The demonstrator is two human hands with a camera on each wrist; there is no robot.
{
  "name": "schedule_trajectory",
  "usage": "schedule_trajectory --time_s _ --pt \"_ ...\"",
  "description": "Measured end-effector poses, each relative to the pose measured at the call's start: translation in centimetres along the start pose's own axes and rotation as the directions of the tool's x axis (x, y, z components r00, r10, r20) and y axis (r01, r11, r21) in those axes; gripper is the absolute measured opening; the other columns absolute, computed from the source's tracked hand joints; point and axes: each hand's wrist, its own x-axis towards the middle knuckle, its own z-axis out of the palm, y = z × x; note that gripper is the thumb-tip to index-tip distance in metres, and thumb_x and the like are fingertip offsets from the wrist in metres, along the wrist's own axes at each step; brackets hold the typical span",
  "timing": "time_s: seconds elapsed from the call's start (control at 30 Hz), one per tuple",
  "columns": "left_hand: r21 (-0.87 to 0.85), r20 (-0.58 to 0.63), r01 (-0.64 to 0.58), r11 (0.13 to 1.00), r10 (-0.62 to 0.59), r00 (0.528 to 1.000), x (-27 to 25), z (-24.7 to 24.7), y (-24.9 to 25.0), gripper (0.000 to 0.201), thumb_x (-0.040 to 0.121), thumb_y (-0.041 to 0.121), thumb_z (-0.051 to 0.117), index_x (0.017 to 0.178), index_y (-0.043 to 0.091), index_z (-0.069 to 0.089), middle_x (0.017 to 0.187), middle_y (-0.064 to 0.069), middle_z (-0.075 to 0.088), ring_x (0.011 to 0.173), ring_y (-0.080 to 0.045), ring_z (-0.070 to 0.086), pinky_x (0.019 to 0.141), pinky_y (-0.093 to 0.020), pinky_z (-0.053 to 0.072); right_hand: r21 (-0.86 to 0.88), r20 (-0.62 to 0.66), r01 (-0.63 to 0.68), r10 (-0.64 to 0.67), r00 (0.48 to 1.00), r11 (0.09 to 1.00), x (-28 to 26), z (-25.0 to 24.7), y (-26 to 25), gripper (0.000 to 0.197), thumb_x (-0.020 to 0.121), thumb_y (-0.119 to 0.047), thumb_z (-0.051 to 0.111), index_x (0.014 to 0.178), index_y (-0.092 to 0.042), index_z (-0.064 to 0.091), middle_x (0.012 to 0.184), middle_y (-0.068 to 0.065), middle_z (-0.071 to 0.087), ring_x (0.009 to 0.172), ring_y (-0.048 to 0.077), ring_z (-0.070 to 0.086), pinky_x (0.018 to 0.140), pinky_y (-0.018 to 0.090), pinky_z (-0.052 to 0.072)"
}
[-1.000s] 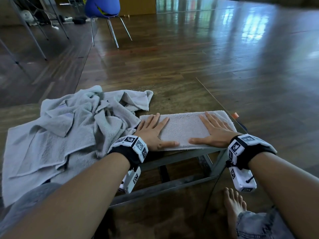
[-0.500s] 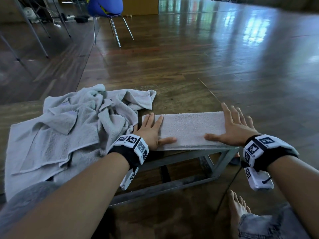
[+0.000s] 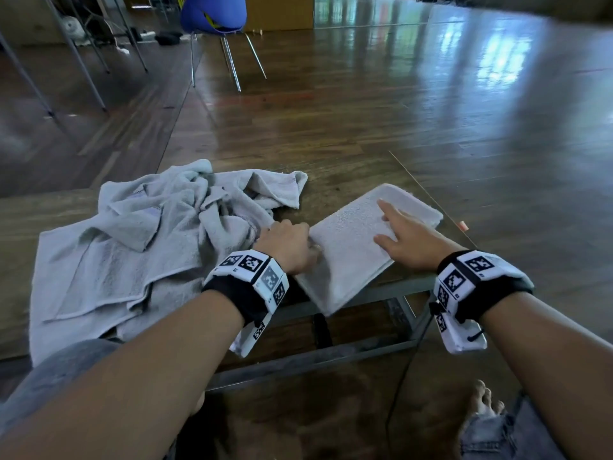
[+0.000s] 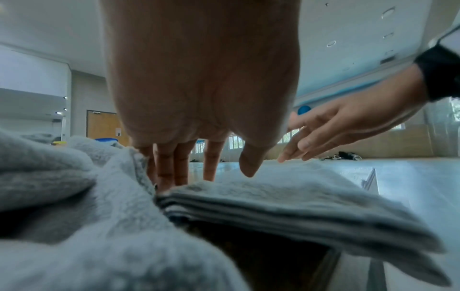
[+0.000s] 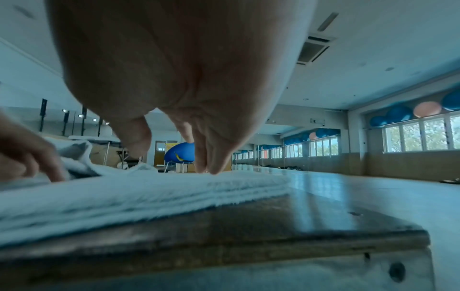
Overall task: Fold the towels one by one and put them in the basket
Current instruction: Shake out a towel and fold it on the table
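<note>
A folded grey towel [image 3: 351, 257] lies slantwise on the wooden table [image 3: 348, 174], its near corner hanging over the front edge. My left hand [image 3: 292, 244] is at the towel's left edge, fingers curled down around it; in the left wrist view the left hand [image 4: 206, 177] has its fingers beside the stacked layers of the folded towel [image 4: 286, 202] and its thumb above them. My right hand [image 3: 398, 234] lies flat on top with straight fingers, and its fingertips [image 5: 214, 171] touch the folded towel [image 5: 124, 196]. No basket is in view.
A crumpled pile of unfolded grey towels [image 3: 149, 244] covers the left of the table, touching my left hand. A small orange object [image 3: 462, 225] sits at the table's right edge. A blue chair [image 3: 214, 11] stands far back. My bare foot [image 3: 484, 403] and a cable are below.
The folded towel has turned from lying along the front edge to a diagonal, its right end farther away. My right hand moved forward with it; my left hand curled at the left edge.
</note>
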Motion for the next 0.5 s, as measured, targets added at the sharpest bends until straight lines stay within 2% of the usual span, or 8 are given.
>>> schedule_trajectory --time_s 0.07,0.13,0.2,0.3,0.4,0.5 --pt "-0.029 0.019 -0.031 0.999 0.031 0.999 -0.7 -0.3 0.0 0.043 0.094 0.050 0.047 0.123 0.020 0.054 0.125 -0.010 0.058 0.118 -0.031 0.053 0.097 -0.046 0.039 -0.065 -0.048 0.064 -0.067 0.997 0.996 -0.3 0.3 -0.2 0.054 0.101 -0.025 0.051 0.151 -0.017 0.031 0.121 0.005 0.051 0.122 0.027 0.051 0.102 0.040 0.041" --pt "-0.056 0.063 -0.064 0.996 0.068 0.996 -1.3 -0.6 0.0 0.040 0.093 0.046 0.049 0.123 0.019 0.052 0.123 -0.007 0.059 0.117 -0.030 0.053 0.093 -0.044 0.038 -0.099 -0.011 0.067 -0.069 0.998 0.993 -0.7 0.5 -0.2 0.041 0.102 -0.024 0.048 0.142 -0.019 0.044 0.110 -0.002 0.049 0.113 0.025 0.054 0.094 0.037 0.042" --pt "-0.101 0.122 -0.076 0.992 0.088 0.989 -2.1 -0.9 0.1 0.041 0.091 0.038 0.051 0.128 0.020 0.049 0.124 -0.007 0.057 0.117 -0.029 0.053 0.093 -0.042 0.038 -0.155 0.055 0.051 -0.043 0.998 0.987 -1.2 0.5 -0.1 0.039 0.103 -0.024 0.046 0.141 -0.018 0.047 0.118 0.004 0.052 0.116 0.026 0.054 0.100 0.039 0.043" --pt "-0.181 0.200 -0.068 0.981 0.105 0.974 -3.1 -1.5 0.1 0.053 0.086 0.019 0.057 0.137 0.025 0.043 0.130 -0.006 0.055 0.117 -0.027 0.054 0.102 -0.047 0.044 -0.153 0.075 0.079 -0.068 0.995 0.985 -2.0 0.5 -0.1 0.043 0.103 -0.018 0.044 0.147 -0.018 0.044 0.138 0.008 0.049 0.128 0.026 0.049 0.109 0.038 0.036" --pt "-0.196 0.297 -0.100 0.975 0.156 0.942 -4.0 -1.6 0.2 0.074 0.080 0.002 0.057 0.143 0.034 0.033 0.135 -0.005 0.047 0.119 -0.024 0.046 0.100 -0.046 0.044 -0.167 0.133 0.093 -0.071 0.989 0.982 -3.0 0.5 0.2 0.057 0.096 -0.004 0.049 0.150 -0.019 0.038 0.152 0.005 0.034 0.142 0.025 0.032 0.117 0.037 0.026" --pt "-0.153 0.286 -0.166 0.974 0.205 0.936 -4.3 -1.2 0.4 0.078 0.078 -0.003 0.059 0.141 0.033 0.033 0.136 -0.004 0.046 0.125 -0.024 0.039 0.101 -0.045 0.036 -0.252 0.175 0.066 -0.022 0.984 0.965 -4.4 0.8 0.6 0.081 0.088 -0.004 0.062 0.155 -0.027 0.025 0.161 0.006 0.014 0.149 0.027 0.010 0.121 0.045 0.020"
